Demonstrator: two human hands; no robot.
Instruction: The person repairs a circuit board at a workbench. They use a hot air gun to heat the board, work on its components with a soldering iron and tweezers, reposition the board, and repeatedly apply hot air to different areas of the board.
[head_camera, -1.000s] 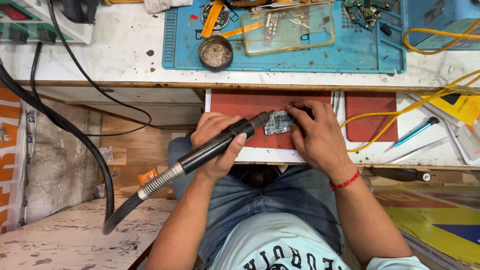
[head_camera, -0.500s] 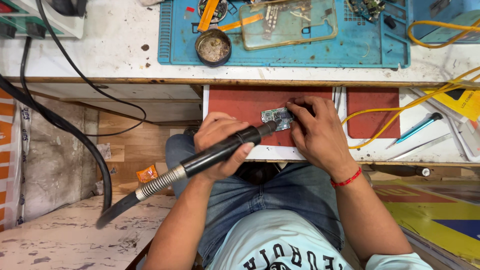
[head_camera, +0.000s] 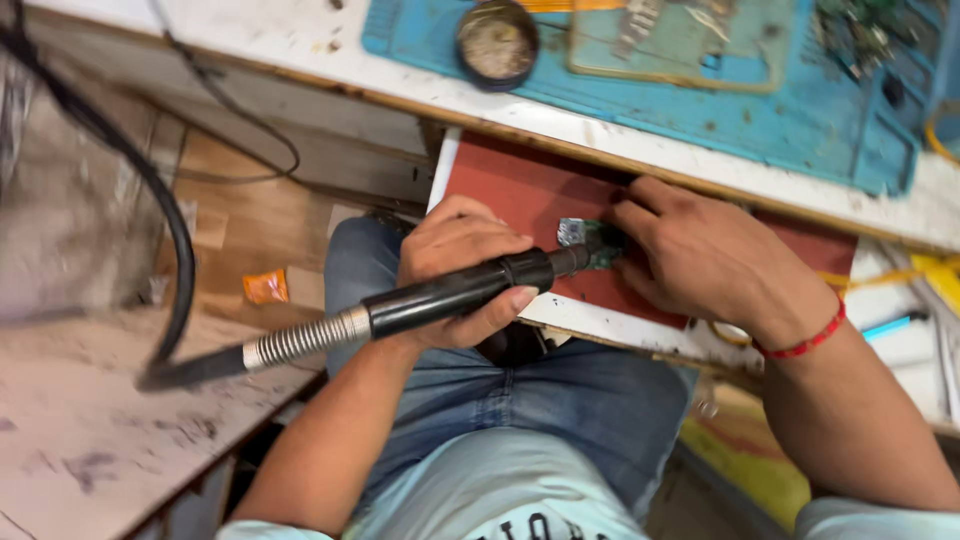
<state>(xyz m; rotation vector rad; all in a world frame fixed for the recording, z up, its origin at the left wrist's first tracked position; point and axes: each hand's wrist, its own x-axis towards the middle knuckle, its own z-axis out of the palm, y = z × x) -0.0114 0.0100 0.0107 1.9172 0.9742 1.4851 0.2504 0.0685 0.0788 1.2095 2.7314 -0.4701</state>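
Board (head_camera: 590, 240), small & green w/ a metal shield, lies on the red pad (head_camera: 510, 185) of the pull-out tray, just under the worktop (head_camera: 330, 55) edge. Nearest us, our left hand (head_camera: 462, 262) is wrapped round the black hot-air wand (head_camera: 455, 292), nozzle right at the board. Since a sec ago the wand has swung flatter and the nozzle has closed in on the board, so we judge heating is underway. Our right hand (head_camera: 700, 262), red thread at wrist, presses fingertips on the board's far side, pinning it. Orange wrapper (head_camera: 266, 287) on the floor at left. Farther: round tin (head_camera: 497, 42) on the blue mat (head_camera: 800, 120).
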